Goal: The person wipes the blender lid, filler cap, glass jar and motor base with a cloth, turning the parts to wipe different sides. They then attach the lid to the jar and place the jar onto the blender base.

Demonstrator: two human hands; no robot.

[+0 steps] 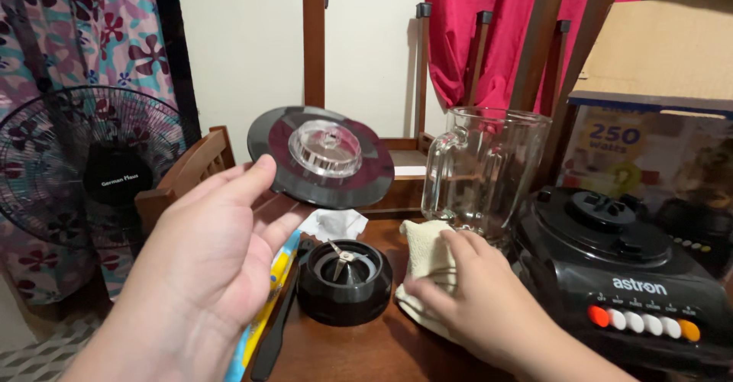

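Two hands: left (200, 256) clamped on one lid (321, 155), right (475, 286) on one cloth (425, 254).

I hold the dark round lid (321, 157) with its clear centre cap tilted up; my cream cloth (429, 256) lies crumpled on the tabletop (343, 351).

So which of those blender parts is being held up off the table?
The dark round lid with its clear centre cap, held in the left hand. The blade base, glass jug and motor base stand on the table.
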